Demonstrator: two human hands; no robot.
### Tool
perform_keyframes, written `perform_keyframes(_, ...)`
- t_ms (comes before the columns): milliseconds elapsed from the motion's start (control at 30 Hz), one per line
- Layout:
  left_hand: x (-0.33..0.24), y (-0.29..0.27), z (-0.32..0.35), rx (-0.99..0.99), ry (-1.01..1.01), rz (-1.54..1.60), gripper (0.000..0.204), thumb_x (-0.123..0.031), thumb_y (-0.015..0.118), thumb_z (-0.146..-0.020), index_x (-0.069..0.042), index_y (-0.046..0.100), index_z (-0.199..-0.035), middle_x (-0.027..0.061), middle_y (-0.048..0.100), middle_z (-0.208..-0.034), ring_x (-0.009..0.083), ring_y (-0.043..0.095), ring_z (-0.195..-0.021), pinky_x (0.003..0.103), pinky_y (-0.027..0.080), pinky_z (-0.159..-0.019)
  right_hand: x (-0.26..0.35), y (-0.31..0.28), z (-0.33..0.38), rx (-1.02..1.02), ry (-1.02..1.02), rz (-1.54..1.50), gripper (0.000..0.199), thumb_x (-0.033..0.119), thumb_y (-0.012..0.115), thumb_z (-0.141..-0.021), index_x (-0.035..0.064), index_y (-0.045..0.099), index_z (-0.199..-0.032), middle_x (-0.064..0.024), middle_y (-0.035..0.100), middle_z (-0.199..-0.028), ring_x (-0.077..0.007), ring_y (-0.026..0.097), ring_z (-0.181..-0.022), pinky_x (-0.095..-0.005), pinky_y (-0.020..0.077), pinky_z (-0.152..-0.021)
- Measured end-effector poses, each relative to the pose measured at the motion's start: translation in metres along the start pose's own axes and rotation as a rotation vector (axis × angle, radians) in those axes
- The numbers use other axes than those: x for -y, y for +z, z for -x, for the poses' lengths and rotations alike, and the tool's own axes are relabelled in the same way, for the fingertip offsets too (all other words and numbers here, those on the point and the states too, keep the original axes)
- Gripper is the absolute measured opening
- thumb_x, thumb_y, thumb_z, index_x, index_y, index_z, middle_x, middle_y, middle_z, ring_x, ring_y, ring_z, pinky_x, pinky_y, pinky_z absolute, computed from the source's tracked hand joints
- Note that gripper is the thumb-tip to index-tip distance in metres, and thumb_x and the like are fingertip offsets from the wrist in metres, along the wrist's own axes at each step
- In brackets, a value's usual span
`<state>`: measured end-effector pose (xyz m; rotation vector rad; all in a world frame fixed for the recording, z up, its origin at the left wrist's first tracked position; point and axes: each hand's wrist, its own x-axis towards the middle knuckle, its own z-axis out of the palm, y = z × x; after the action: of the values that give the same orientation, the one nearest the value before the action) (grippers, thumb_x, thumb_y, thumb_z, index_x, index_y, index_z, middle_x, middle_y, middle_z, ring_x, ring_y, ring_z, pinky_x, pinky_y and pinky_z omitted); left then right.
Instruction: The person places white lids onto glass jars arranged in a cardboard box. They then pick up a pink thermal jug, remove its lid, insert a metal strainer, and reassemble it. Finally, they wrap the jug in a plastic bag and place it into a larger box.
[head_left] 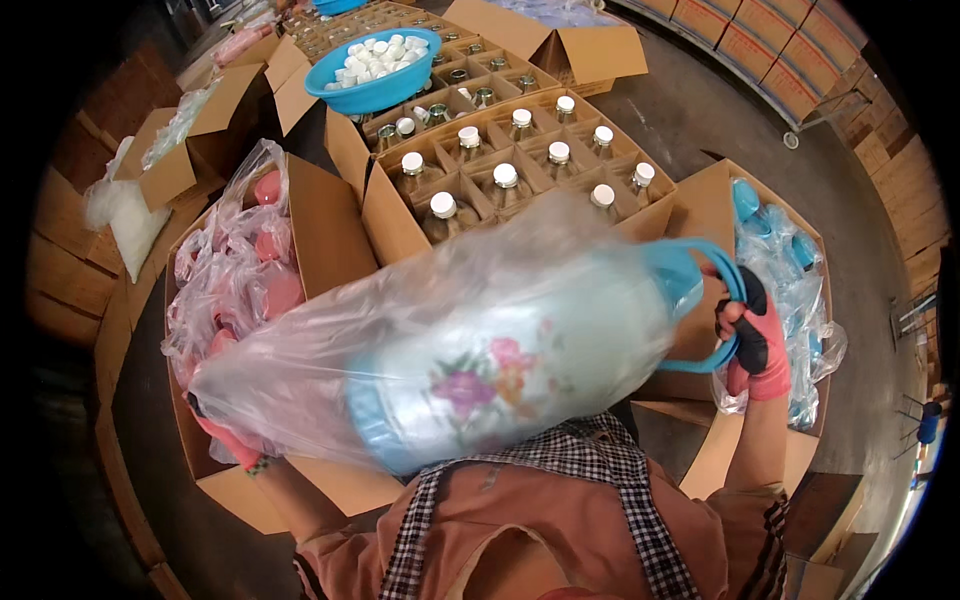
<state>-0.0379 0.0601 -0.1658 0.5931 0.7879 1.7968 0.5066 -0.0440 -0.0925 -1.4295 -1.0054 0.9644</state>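
Here, 1 cylindrical flask, filmy bag

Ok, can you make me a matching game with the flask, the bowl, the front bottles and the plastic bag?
Things:
1. flask
2. bowl
3. front bottles
4. plastic bag

Clues:
A. standing in a divided box, with white caps on
B. see-through and around the flowery thing
C. held by its blue handle in the right hand
D. blue and heaped with loose white caps

Right pairs: 1-C, 2-D, 3-A, 4-B
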Motion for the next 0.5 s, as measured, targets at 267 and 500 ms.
perform_keyframes(267, 0.009, 0.034, -0.053, -0.099, 0.36, -1.231, 0.045, -0.032, 0.047, -0.084, 0.003, 0.045, -0.113, 0.0161, 0.053, -0.106, 0.0249, 0.051, -0.097, 0.03, 0.038, -0.083, -0.072, -0.049, 0.033, -0.086, 0.311, -0.295, 0.03, 0.018, 0.058, -0.077, -0.0018, 0.048, -0.097, -0.0075, 0.053, -0.083, -0.0084, 0.043, -0.051, -0.0211, 0.0358, -0.044)
perform_keyframes(500, 0.063, 0.15, 0.015, 0.652, 0.514, -1.752, 0.056, -0.02, 0.057, -0.077, 0.002, 0.034, -0.123, 0.0233, 0.036, -0.124, 0.0348, 0.037, -0.113, 0.036, 0.03, -0.094, -0.071, 0.006, 0.046, 0.265, 0.167, -0.06, 0.038, -0.004, 0.051, -0.073, -0.0006, 0.048, -0.11, -0.0032, 0.056, -0.098, -0.0072, 0.052, -0.081, -0.0219, 0.0444, -0.068)
